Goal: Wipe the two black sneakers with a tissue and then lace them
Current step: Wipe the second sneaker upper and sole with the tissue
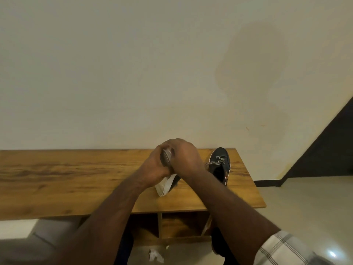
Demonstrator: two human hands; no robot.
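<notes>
Head view: a wooden bench (76,180) stands against a pale wall (133,64); a crumpled tissue (155,255) lies on the floor below. A laced black sneaker (220,165) rests on the bench's right end. The second sneaker (168,183), white sole outward, stands tilted on the bench, largely hidden by both hands. Left hand (154,167) and right hand (186,159) meet over it, fingers curled around its upper part.

Wooden bench (76,180) against wall, laced black sneaker (221,165) lying near its right end, crumpled tissue (155,255) on floor (305,207) below
</notes>
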